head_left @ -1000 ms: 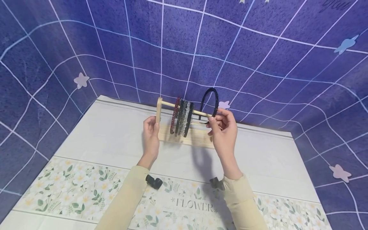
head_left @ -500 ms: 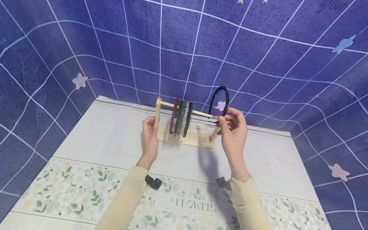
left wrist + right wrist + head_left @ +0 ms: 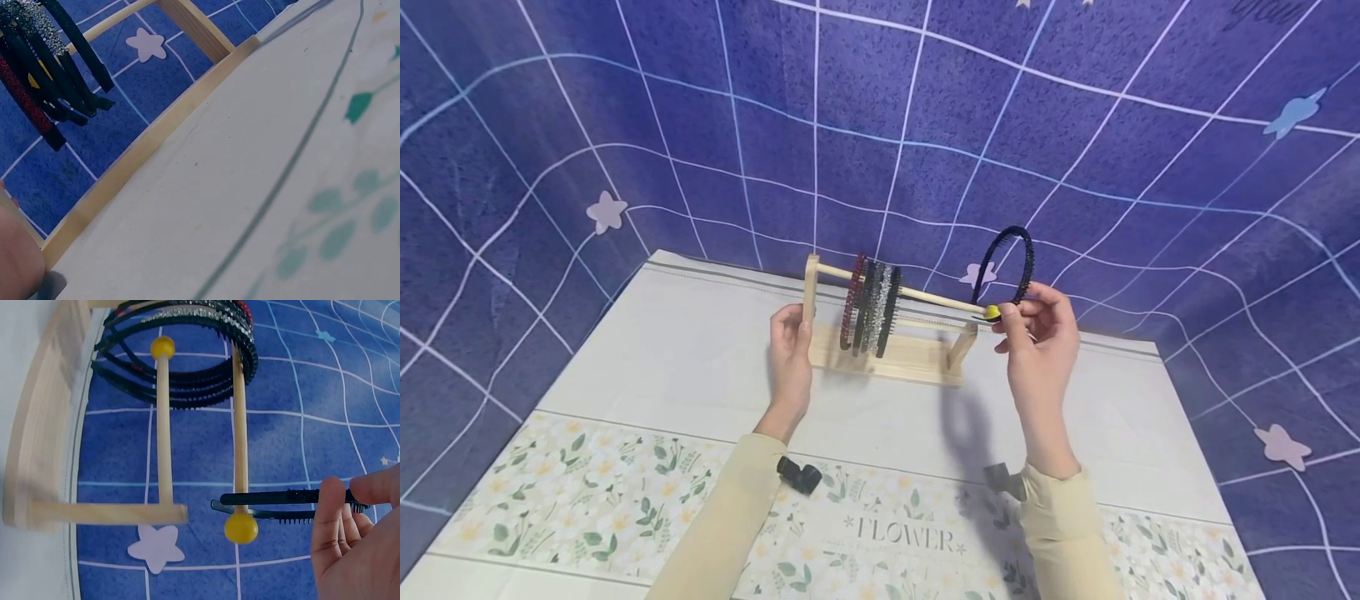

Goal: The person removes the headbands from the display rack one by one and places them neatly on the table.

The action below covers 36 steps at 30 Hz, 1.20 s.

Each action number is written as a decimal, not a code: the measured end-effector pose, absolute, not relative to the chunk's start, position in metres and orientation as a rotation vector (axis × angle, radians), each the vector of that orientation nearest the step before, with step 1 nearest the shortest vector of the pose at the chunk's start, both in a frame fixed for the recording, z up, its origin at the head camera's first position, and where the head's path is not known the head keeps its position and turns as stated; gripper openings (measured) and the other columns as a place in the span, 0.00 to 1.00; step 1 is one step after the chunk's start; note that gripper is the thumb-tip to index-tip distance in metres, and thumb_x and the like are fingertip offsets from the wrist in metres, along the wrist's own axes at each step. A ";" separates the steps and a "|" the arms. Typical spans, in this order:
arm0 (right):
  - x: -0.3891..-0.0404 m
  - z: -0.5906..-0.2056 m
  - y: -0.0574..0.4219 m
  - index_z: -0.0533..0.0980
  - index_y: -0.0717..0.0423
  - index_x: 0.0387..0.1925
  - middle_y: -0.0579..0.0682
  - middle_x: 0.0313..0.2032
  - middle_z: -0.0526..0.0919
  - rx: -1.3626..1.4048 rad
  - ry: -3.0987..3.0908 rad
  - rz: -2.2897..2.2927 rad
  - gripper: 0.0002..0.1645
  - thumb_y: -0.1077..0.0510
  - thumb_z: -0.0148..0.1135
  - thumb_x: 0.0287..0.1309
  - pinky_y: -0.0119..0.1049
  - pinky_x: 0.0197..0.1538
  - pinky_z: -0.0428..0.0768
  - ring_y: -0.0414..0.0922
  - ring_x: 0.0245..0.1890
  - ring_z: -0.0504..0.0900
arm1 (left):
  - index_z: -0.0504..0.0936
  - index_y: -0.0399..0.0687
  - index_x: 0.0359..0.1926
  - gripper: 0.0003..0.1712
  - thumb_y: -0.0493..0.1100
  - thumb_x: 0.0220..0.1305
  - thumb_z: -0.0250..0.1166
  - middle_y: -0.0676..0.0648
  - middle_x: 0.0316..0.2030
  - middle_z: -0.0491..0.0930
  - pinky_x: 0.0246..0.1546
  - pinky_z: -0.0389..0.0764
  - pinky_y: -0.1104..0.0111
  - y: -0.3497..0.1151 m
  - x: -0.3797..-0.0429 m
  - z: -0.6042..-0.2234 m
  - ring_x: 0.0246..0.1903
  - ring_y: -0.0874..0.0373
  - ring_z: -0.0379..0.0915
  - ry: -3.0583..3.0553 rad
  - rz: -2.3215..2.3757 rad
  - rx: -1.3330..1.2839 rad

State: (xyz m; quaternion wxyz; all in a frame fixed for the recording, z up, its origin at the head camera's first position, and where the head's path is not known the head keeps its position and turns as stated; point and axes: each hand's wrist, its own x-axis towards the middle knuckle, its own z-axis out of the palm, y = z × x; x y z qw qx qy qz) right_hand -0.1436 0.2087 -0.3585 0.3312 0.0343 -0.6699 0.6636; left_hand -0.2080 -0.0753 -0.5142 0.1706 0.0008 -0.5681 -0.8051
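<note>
A wooden headband stand (image 3: pixel 917 362) has two rods, an upper and a lower, with yellow ball tips. My left hand (image 3: pixel 790 358) grips its left post (image 3: pixel 810 287), thumb in front and fingers behind. With thumb and fingers, my right hand (image 3: pixel 1045 367) pinches a black toothed headband (image 3: pixel 1028 265) by its side. In the right wrist view this headband (image 3: pixel 269 498) lies around the upper rod's end, just inside the yellow ball (image 3: pixel 240 529). Several headbands (image 3: pixel 872 312), red, black and silver glittery, hang together left of the rods' middle.
A white cloth (image 3: pixel 700 333) with a floral band and the word FLOWER covers the table. Behind it rises a purple-blue grid backdrop (image 3: pixel 880 125) with star shapes. A small black device (image 3: pixel 799 477) sits at the left cuff.
My right hand has slid the black headband rightward along the upper rod to its tip, and the yellow ball has come into sight. My left hand stays at the post.
</note>
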 end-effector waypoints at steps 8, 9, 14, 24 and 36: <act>-0.140 -0.361 0.223 0.79 0.63 0.55 0.46 0.33 0.84 0.076 -1.733 1.722 0.15 0.74 0.68 0.70 0.24 0.22 0.81 0.35 0.25 0.86 | 0.72 0.47 0.68 0.16 0.32 0.86 0.53 0.41 0.72 0.77 0.78 0.67 0.59 -0.075 -0.208 -0.515 0.77 0.51 0.67 -1.612 -2.288 0.006; -0.139 -0.361 0.224 0.79 0.62 0.55 0.46 0.33 0.84 0.073 -1.732 1.720 0.15 0.74 0.68 0.70 0.24 0.22 0.81 0.35 0.25 0.86 | 0.72 0.47 0.68 0.16 0.32 0.86 0.53 0.41 0.72 0.77 0.78 0.67 0.59 -0.075 -0.208 -0.515 0.77 0.51 0.67 -1.613 -2.288 0.002; -0.139 -0.362 0.231 0.80 0.62 0.54 0.47 0.32 0.83 0.066 -1.710 1.734 0.15 0.74 0.69 0.69 0.25 0.22 0.81 0.36 0.25 0.85 | 0.71 0.45 0.68 0.16 0.34 0.87 0.54 0.42 0.71 0.75 0.82 0.64 0.55 -0.075 -0.208 -0.515 0.80 0.49 0.64 -1.617 -2.278 0.001; -0.138 -0.362 0.243 0.81 0.63 0.53 0.46 0.31 0.83 0.038 -1.732 1.710 0.16 0.76 0.68 0.69 0.25 0.22 0.81 0.35 0.24 0.85 | 0.72 0.45 0.67 0.15 0.34 0.86 0.55 0.44 0.70 0.76 0.84 0.62 0.54 -0.075 -0.208 -0.514 0.81 0.49 0.63 -1.599 -2.277 -0.003; -0.135 -0.377 0.271 0.78 0.72 0.57 0.41 0.33 0.84 -0.002 -2.084 1.486 0.16 0.76 0.67 0.70 0.22 0.21 0.77 0.31 0.25 0.84 | 0.71 0.45 0.68 0.16 0.33 0.86 0.54 0.39 0.72 0.74 0.85 0.61 0.54 -0.074 -0.208 -0.513 0.82 0.48 0.61 -1.616 -2.274 -0.008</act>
